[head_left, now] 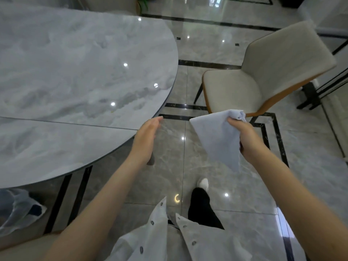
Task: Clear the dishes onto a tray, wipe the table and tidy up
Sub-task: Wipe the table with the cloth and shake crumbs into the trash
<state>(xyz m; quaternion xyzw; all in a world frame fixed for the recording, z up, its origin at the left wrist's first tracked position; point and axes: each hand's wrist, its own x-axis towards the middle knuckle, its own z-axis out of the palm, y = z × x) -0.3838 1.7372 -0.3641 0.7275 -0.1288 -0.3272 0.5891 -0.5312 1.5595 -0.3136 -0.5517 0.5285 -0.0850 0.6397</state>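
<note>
Nearest, I see the right hand [244,137] closed on a bunched corner of the pale blue cloth [218,140], which hangs free above the glossy floor [169,166], clear of the table. Left of it, the left hand [146,138] is empty, fingers extended and spread, just off the rounded edge of the grey marble table [75,72]. Farther right stands a cream chair [263,76].

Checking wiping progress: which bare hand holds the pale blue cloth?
The right hand grips the pale blue cloth; the left hand is open and empty.
</note>
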